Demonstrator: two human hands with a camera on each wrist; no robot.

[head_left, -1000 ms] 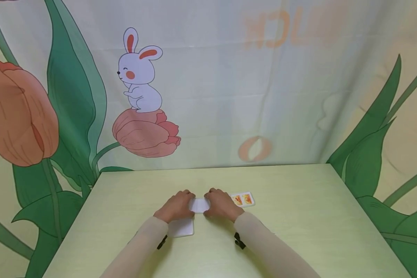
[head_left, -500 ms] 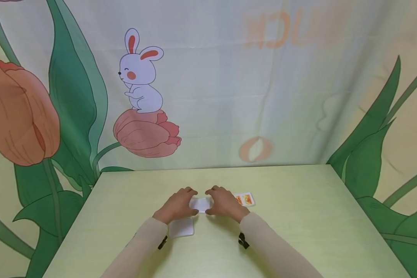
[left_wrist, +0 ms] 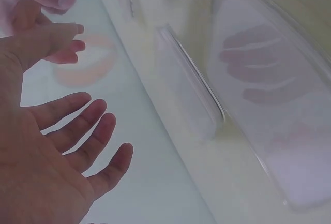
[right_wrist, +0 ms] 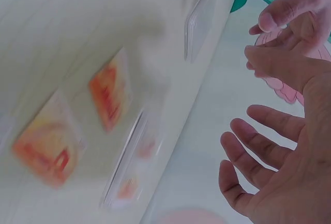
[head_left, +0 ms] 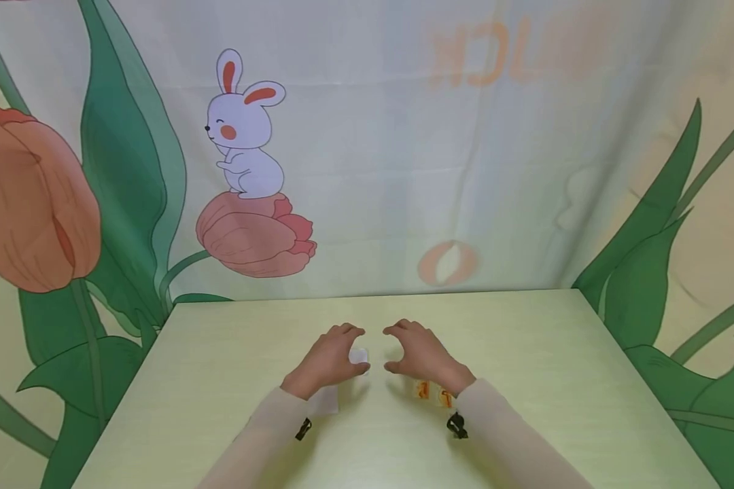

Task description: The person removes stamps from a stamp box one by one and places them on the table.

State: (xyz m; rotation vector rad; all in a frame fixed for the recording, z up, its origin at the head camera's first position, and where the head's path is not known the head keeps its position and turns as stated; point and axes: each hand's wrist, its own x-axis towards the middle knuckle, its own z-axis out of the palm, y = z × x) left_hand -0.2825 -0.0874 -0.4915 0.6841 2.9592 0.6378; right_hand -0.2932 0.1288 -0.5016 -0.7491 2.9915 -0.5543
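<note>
left hand (head_left: 329, 358) relaxed, fingers loosely spread beside white case (head_left: 359, 357) | right hand (head_left: 423, 354) likewise, over picture card (head_left: 431, 392) | hands apart above desk (head_left: 538, 380)

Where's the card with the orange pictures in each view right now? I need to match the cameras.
Head: the orange-picture card lies on the table, just under the right hand.
Left wrist: not in it.
Right wrist: blurred, at lower left.
Shared landmark: the pale green table, in all three views.

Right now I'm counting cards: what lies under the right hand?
Under the right hand lies a clear card with orange pictures on the pale green table; the wrist hides part of it.
</note>
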